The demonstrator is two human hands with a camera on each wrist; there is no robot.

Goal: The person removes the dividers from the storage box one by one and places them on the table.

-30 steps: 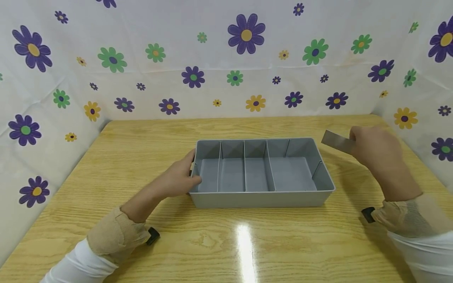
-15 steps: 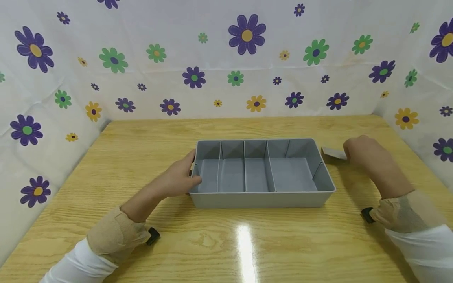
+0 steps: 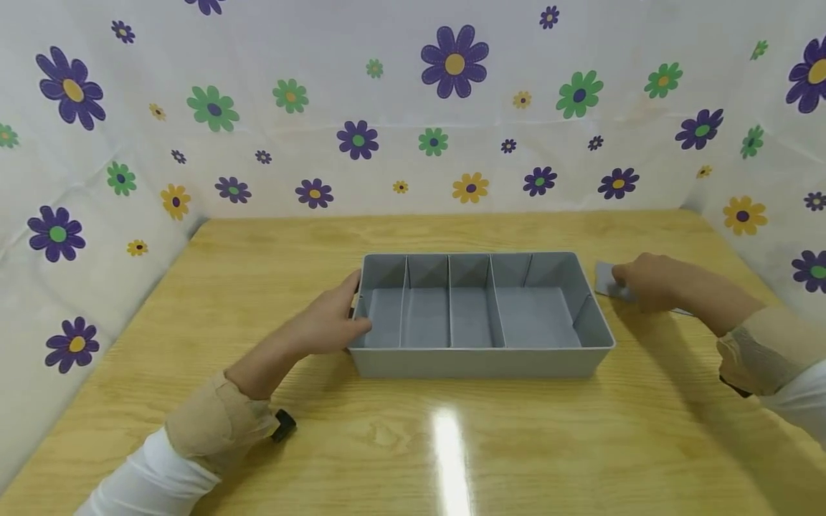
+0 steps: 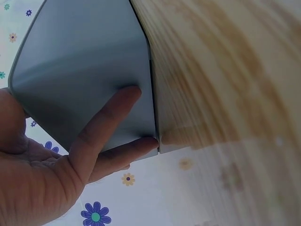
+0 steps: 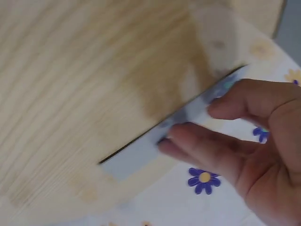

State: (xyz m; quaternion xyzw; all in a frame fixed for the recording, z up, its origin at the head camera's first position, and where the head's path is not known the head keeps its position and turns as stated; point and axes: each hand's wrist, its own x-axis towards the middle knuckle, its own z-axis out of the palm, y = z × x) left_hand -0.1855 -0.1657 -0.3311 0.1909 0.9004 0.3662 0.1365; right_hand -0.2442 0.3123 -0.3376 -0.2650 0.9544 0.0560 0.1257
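From the head view, my left hand (image 3: pixel 325 326) is laid against the left end of the grey tray (image 3: pixel 480 362), fingers fairly straight along its wall and thumb at the rim, steadying it in the middle of the table (image 3: pixel 413 444). My right hand (image 3: pixel 648 281) is down near the table's right edge, just beside the tray's right end, pinching a loose grey divider strip (image 3: pixel 605 279) that lies low on the wood. The tray holds three upright dividers, which make four compartments, the rightmost the widest; nothing else is in any of them.

At my left wrist, the fingers (image 4: pixel 110 125) lie flat on the tray wall (image 4: pixel 80 70), not curled round it.

At my right wrist, thumb and fingers (image 5: pixel 197 148) nip the divider strip (image 5: pixel 155 141) by one end, with its far end on the table. To do this well, I judge I should hold the strip lightly, keep it flat to the wood, and keep the tray braced so nothing shifts.
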